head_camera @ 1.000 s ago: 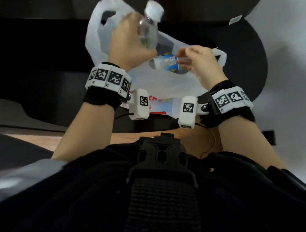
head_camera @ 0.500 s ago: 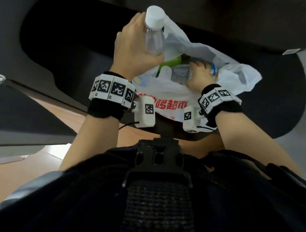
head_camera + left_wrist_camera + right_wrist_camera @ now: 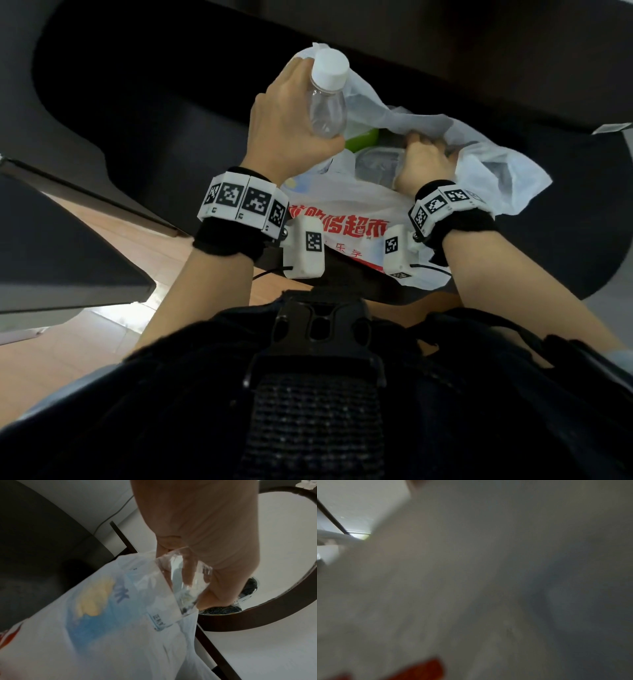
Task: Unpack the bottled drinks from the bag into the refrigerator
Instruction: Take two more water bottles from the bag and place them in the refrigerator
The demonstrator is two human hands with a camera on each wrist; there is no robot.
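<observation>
Left hand (image 3: 286,118) clasping clear ribbed bottle (image 3: 327,102) — right hand's (image 3: 423,164) grip hidden in crinkly bag (image 3: 479,161)

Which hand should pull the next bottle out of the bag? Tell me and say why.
Right. The right hand is already inside the white plastic bag among the drinks, while the left hand grips a clear bottle.

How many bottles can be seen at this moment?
2 for certain: a clear white-capped bottle gripped in the left hand, and a clear bottle inside the bag by the right hand. More may be hidden.
</observation>
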